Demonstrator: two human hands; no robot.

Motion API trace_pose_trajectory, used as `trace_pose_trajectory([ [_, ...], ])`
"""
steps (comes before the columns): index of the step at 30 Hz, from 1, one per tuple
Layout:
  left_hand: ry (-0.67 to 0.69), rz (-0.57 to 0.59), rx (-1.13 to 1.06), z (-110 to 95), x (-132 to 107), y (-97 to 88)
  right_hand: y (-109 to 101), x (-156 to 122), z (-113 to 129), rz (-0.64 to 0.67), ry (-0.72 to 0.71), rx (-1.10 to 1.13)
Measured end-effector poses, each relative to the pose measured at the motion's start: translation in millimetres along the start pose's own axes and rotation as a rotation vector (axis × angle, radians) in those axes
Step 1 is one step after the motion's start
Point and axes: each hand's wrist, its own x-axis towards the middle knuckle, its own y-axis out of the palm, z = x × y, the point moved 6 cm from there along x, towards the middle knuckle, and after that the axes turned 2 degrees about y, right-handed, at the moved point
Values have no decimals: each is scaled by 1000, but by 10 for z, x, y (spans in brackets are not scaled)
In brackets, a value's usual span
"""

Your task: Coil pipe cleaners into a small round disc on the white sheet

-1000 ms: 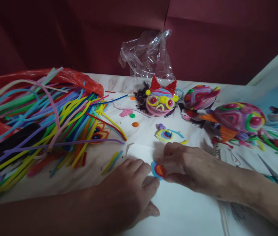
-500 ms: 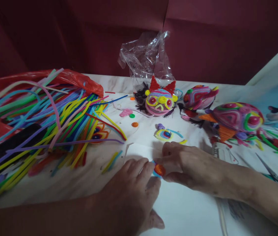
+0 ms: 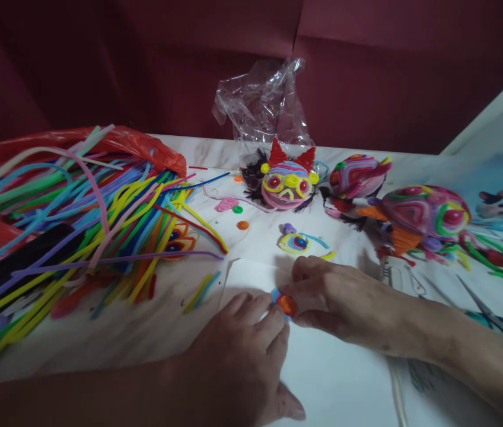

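My right hand (image 3: 336, 299) pinches a small coiled pipe-cleaner disc (image 3: 285, 303), orange in the middle with a blue rim, against a white sheet of paper (image 3: 336, 373). My left hand (image 3: 242, 356) lies beside it, its fingertips touching the left side of the disc and its fingers curled. Just beyond the hands lies another flat coil, yellow and blue (image 3: 296, 243).
A big heap of coloured pipe cleaners (image 3: 78, 219) spills from a red plastic bag (image 3: 145, 145) at the left. Three pipe-cleaner figures stand at the back: a horned face (image 3: 287, 181), a ball (image 3: 358, 175), a larger ball (image 3: 424, 216). Scissors (image 3: 492, 317) lie right, a clear bag (image 3: 264, 107) behind.
Both hands stayed at the disc; my left fingers slid forward over its left side, covering most of the blue rim. The view shifted slightly.
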Motion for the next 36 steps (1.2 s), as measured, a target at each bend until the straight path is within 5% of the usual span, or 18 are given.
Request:
trace_pose_trajectory([
  [19, 0, 41, 102, -93, -64, 59, 32, -151, 53, -128, 38, 20],
  [25, 10, 62, 86, -79, -86, 108, 118, -243, 105, -327, -30, -131],
  [30, 23, -8, 108, -80, -87, 82, 198, -224, 182, -343, -49, -192],
  [36, -260, 140, -87, 191, 74, -37, 216, -216, 195, -310, -1, -190],
])
